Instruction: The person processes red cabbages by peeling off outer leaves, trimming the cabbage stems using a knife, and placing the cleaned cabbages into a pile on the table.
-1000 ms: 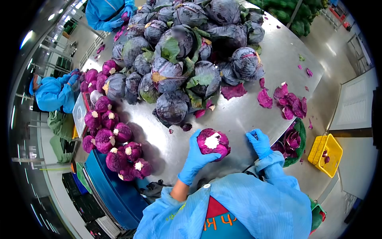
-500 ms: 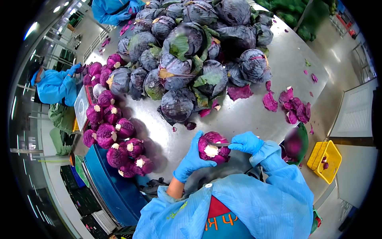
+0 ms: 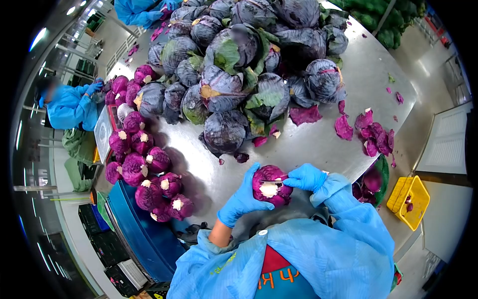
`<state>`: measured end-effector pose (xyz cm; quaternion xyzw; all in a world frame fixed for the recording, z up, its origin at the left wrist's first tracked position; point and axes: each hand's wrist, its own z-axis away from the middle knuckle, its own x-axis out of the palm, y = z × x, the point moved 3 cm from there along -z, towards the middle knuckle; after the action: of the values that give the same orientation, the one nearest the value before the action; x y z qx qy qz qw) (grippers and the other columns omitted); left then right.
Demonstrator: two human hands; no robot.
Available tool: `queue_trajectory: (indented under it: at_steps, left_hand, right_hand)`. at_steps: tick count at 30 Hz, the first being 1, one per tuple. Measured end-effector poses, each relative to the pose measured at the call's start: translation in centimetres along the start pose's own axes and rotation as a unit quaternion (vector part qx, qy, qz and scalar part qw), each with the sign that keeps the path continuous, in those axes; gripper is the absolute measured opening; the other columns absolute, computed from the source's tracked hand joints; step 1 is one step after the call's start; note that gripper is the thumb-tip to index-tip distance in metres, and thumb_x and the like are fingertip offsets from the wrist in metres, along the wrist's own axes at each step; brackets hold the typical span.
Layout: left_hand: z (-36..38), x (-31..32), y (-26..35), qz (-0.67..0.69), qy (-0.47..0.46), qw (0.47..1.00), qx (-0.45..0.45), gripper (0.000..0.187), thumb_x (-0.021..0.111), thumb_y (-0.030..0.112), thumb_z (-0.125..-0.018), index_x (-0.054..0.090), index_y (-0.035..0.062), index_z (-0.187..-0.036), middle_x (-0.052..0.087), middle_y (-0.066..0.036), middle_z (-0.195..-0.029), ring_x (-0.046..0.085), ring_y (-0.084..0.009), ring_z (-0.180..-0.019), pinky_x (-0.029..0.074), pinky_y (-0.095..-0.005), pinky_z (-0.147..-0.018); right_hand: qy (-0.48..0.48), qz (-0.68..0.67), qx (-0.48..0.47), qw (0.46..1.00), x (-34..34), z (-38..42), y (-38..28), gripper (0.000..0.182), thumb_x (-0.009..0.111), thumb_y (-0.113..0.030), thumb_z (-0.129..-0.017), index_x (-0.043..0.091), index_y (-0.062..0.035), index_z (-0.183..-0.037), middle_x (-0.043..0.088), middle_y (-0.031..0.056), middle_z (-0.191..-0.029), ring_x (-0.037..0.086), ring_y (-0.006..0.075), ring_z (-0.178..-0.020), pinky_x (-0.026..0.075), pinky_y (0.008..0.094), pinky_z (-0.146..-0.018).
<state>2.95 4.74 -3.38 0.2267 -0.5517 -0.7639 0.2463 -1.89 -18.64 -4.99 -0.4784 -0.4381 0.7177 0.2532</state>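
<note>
In the head view, my left hand (image 3: 243, 200), in a blue glove, is wrapped round the left side of a peeled red cabbage (image 3: 271, 173). Its pale cut stem faces up toward me. My right hand (image 3: 305, 178), gloved too, grips a knife (image 3: 272, 180) whose dark, thin blade lies across the cabbage just above the stem. The knife's handle is mostly hidden in my fingers. Left of my hands sits a group of trimmed red cabbages (image 3: 134, 168). Beyond them rises a heap of unpeeled red cabbages (image 3: 225, 131) with dull outer leaves.
Loose purple leaves (image 3: 376, 137) lie on the metal table (image 3: 318, 137). A yellow crate (image 3: 416, 219) stands on the floor at right, near a green net bag (image 3: 382, 174). A blue bin (image 3: 144, 239) is at lower left. A co-worker (image 3: 72, 107) stands at far left, another (image 3: 132, 12) at the top.
The knife has shifted slightly on the cabbage, and less of its blade shows. My left hand keeps its hold. The whole view has shifted slightly.
</note>
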Motion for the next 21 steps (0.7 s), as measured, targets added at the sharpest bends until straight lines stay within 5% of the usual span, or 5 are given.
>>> queue_trajectory:
  at_steps: [7,12,15,19,21]
  left_hand:
    - [0.2,0.6,0.5,0.107,0.026,0.994,-0.03,0.138,0.096,0.038,-0.049,0.009,-0.0034,-0.149,0.034,-0.017,-0.145,0.038,-0.0272,-0.134,0.032,-0.0398,-0.112]
    - [0.3,0.8,0.3,0.041,0.061,0.997,-0.009,0.136,0.096,0.039,-0.049,0.012,-0.0043,-0.148,0.034,-0.017,-0.145,0.038,-0.0278,-0.134,0.032,-0.0404,-0.112]
    - [0.8,1.1,0.6,-0.027,0.049,0.998,0.017,0.136,0.095,0.042,-0.05,0.013,-0.0039,-0.148,0.031,-0.019,-0.146,0.036,-0.0295,-0.135,0.032,-0.0409,-0.112]
    - [1.7,2.1,0.9,-0.078,0.075,0.994,0.009,0.137,0.092,0.048,-0.05,0.012,-0.0034,-0.148,0.025,-0.022,-0.149,0.031,-0.0348,-0.137,0.027,-0.0427,-0.114]
    - [2.0,1.5,1.7,-0.162,0.073,0.984,0.032,0.135,0.091,0.048,-0.051,0.013,-0.004,-0.148,0.025,-0.024,-0.149,0.031,-0.0364,-0.138,0.027,-0.0431,-0.115]
  right_hand:
    - [0.157,-0.014,0.141,0.977,2.3,0.4,-0.2,0.047,0.055,-0.05,-0.092,0.066,-0.0075,-0.075,0.063,0.0178,-0.074,0.061,0.0387,-0.069,0.049,0.0444,-0.063]
    - [0.271,-0.175,0.24,0.916,2.4,1.4,-1.0,0.057,0.055,-0.052,-0.094,0.067,0.0003,-0.076,0.058,0.0068,-0.057,0.056,0.015,-0.049,0.043,0.0304,-0.046]
    - [0.26,-0.369,0.392,0.801,3.2,1.7,2.8,0.061,0.057,-0.058,-0.089,0.065,0.0011,-0.075,0.063,0.0146,-0.065,0.057,0.0223,-0.053,0.049,0.0383,-0.057]
    - [0.315,-0.097,0.225,0.917,2.5,2.5,0.3,0.051,0.067,-0.049,-0.086,0.065,0.001,-0.094,0.07,0.0148,-0.085,0.067,0.024,-0.076,0.053,0.036,-0.073]
    - [0.281,-0.172,0.213,0.92,2.6,2.2,-0.3,0.046,0.071,-0.038,-0.086,0.065,-0.0001,-0.111,0.07,0.0163,-0.094,0.068,0.0216,-0.09,0.052,0.0345,-0.082]
